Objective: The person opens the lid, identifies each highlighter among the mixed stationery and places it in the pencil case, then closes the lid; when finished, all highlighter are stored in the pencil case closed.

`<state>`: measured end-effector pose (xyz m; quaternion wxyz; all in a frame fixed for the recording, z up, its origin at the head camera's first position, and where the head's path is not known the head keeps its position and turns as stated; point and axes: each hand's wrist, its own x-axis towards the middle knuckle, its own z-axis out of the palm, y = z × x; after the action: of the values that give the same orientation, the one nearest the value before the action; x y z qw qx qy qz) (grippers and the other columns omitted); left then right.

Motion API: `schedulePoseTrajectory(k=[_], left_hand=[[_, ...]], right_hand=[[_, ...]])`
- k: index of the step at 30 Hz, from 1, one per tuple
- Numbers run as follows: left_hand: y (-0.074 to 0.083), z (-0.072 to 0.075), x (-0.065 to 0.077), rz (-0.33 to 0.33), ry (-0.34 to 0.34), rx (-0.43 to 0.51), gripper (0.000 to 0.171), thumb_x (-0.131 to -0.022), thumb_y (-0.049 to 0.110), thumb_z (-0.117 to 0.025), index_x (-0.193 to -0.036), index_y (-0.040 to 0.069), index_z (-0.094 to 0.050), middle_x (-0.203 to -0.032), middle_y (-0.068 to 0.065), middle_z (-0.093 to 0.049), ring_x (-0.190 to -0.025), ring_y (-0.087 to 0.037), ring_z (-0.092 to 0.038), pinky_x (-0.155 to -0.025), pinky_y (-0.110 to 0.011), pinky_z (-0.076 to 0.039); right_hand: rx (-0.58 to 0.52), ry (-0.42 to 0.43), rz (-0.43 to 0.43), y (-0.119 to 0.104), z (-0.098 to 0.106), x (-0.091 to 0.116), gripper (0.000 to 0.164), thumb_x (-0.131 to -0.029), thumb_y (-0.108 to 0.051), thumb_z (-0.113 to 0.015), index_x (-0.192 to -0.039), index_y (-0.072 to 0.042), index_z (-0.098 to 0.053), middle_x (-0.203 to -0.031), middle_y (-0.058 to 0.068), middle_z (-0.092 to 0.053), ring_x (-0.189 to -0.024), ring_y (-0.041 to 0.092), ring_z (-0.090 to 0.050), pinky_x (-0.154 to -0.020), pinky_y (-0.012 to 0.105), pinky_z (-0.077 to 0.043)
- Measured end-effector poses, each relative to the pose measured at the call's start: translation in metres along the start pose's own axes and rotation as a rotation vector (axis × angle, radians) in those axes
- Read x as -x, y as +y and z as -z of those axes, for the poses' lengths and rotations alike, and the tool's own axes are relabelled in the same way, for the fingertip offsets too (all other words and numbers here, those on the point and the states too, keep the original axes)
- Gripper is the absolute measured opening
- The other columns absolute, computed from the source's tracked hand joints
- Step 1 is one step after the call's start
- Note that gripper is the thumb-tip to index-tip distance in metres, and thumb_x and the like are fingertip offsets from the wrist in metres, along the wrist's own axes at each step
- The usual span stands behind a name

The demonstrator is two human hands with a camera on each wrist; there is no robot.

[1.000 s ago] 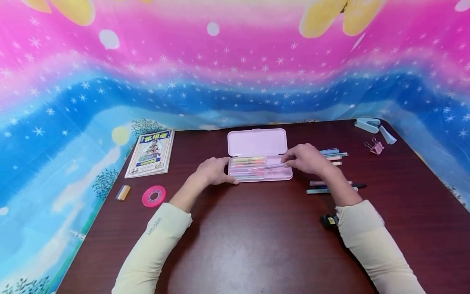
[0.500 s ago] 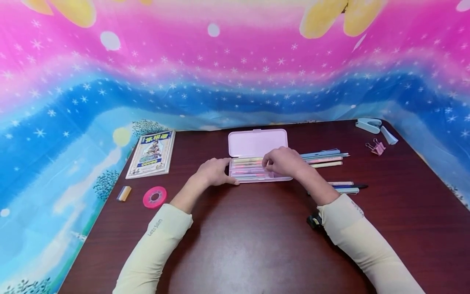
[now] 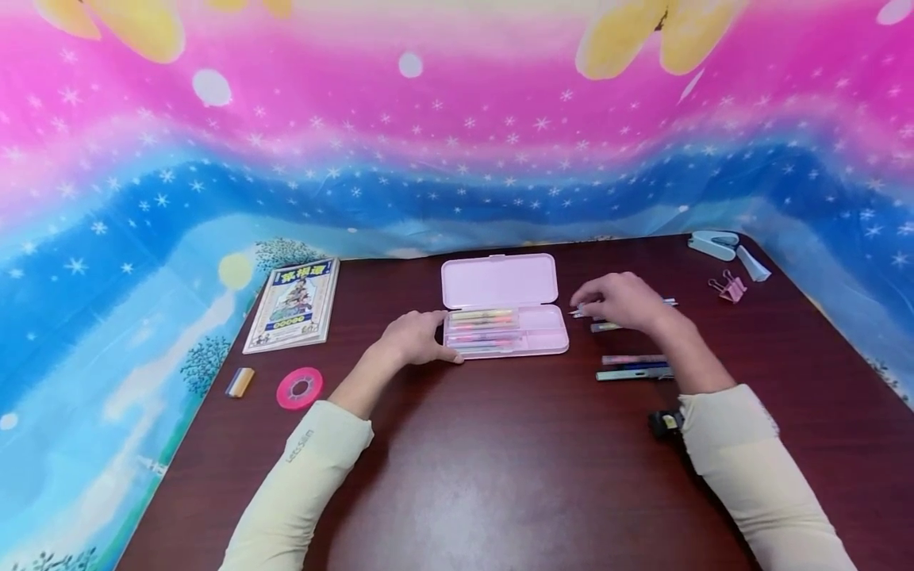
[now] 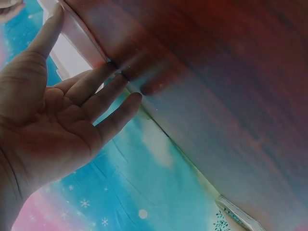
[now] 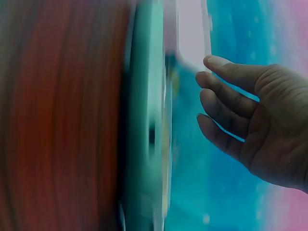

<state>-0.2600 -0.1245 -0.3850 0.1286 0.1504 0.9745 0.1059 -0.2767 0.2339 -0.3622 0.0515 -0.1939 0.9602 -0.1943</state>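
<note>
A pink pencil case [image 3: 546, 342] lies with its lid raised; colored pens [image 3: 481, 325] fill its left compartments. My left hand [image 3: 412, 337] rests against the case's left end, thumb at the front corner and fingers behind; the left wrist view shows these fingers fairly straight. Just right of the case, my right hand [image 3: 621, 301] hovers low over a group of pens and pencils, partly hiding them. In the right wrist view its fingers are loosely bent, with nothing visible between them. Nearer me lies a second group with a pale green pen [image 3: 628, 374].
At left are a booklet [image 3: 293, 305], a small striped block [image 3: 240, 382] and a pink tape roll [image 3: 300, 388]. A light blue stapler [image 3: 714, 244] and a pink binder clip [image 3: 728, 286] stand at the back right. A patterned cloth [image 3: 457, 159] hangs behind the table.
My right hand held a pen over the case, went down into it, and has come away rightward to the loose pens. My left hand has stayed at the case.
</note>
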Motion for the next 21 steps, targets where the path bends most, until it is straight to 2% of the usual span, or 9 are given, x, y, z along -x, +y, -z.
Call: schedulePoseTrajectory(k=[2, 5, 11, 17, 21], left_hand=[[0.000, 0.000, 0.000, 0.000, 0.001, 0.003, 0.083, -0.079, 0.057, -0.081, -0.146, 0.017, -0.052, -0.131, -0.008, -0.067, -0.117, -0.028, -0.061, -0.104, -0.045, -0.049], [0.000, -0.001, 0.000, 0.000, 0.004, 0.004, 0.084, -0.079, 0.057, -0.081, -0.146, 0.018, -0.052, -0.131, -0.008, -0.067, -0.117, -0.028, -0.062, -0.104, -0.046, -0.049], [-0.001, -0.001, -0.001, -0.002, 0.008, 0.001, 0.084, -0.079, 0.057, -0.081, -0.147, 0.017, -0.052, -0.132, -0.007, -0.067, -0.117, -0.028, -0.062, -0.104, -0.046, -0.049], [0.001, -0.001, 0.000, 0.001, 0.005, -0.004, 0.085, -0.078, 0.058, -0.082, -0.147, 0.018, -0.052, -0.134, -0.007, -0.066, -0.119, -0.028, -0.061, -0.105, -0.046, -0.049], [0.000, -0.001, 0.001, 0.002, 0.005, -0.007, 0.085, -0.079, 0.058, -0.081, -0.147, 0.018, -0.052, -0.135, -0.008, -0.066, -0.119, -0.029, -0.061, -0.105, -0.046, -0.049]], right_hand=[[-0.006, 0.006, -0.021, 0.018, 0.008, 0.008, 0.021, -0.098, -0.015, -0.066, -0.115, -0.013, -0.077, -0.112, 0.012, -0.076, -0.100, 0.027, -0.067, -0.092, 0.051, -0.050], [-0.031, 0.001, -0.084, 0.041, 0.017, 0.020, 0.022, -0.099, -0.014, -0.064, -0.117, -0.011, -0.076, -0.117, 0.018, -0.073, -0.107, 0.033, -0.064, -0.092, 0.055, -0.049], [-0.054, -0.019, -0.160, 0.078, 0.023, 0.040, 0.020, -0.098, -0.016, -0.065, -0.114, -0.010, -0.076, -0.117, 0.022, -0.071, -0.105, 0.035, -0.061, -0.087, 0.056, -0.050], [-0.043, -0.053, -0.164, 0.094, 0.020, 0.052, 0.020, -0.096, -0.016, -0.068, -0.113, -0.009, -0.077, -0.122, 0.027, -0.068, -0.108, 0.039, -0.060, -0.091, 0.061, -0.048], [-0.021, -0.074, -0.158, 0.096, 0.018, 0.052, 0.017, -0.095, -0.012, -0.069, -0.109, -0.009, -0.077, -0.117, 0.025, -0.069, -0.098, 0.034, -0.060, -0.084, 0.054, -0.051]])
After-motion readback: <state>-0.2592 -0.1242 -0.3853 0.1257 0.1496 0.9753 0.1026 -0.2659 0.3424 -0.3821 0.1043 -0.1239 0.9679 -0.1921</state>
